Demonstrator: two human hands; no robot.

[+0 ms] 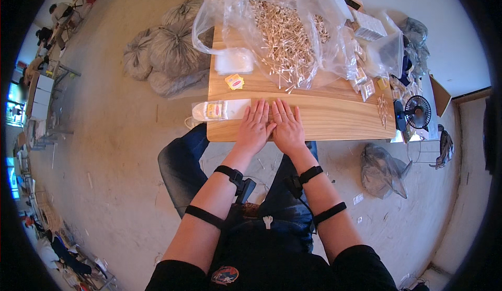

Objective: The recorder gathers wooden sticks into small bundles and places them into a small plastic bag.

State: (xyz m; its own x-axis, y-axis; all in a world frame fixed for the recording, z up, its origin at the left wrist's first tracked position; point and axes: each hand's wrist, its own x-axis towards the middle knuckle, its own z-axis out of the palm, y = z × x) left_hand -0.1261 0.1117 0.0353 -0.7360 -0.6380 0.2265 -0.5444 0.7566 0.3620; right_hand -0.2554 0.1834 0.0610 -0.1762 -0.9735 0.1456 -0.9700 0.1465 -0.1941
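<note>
My left hand (pixel 255 127) and my right hand (pixel 287 126) lie side by side near the table's front edge, palms down, fingers stretched out flat. Between and under them shows a row of thin brown sticks (pixel 270 114), apparently cotton swabs; most of it is hidden. Left of my left hand lies a flat white strip (pixel 238 109). Its far end goes into a small clear bag (pixel 212 111) with a yellow label and swabs showing. Behind that bag are a few yellow labels (pixel 235 81) and a stack of clear plastic bags (pixel 233 60).
A large clear bag of loose cotton swabs (pixel 285 40) covers the back of the wooden table (pixel 334 121). Scattered swabs (pixel 383 110), small filled packs (pixel 366 88) and a black fan (pixel 418 112) are at the right. Grey sacks (pixel 175 50) stand on the floor; people sit far left.
</note>
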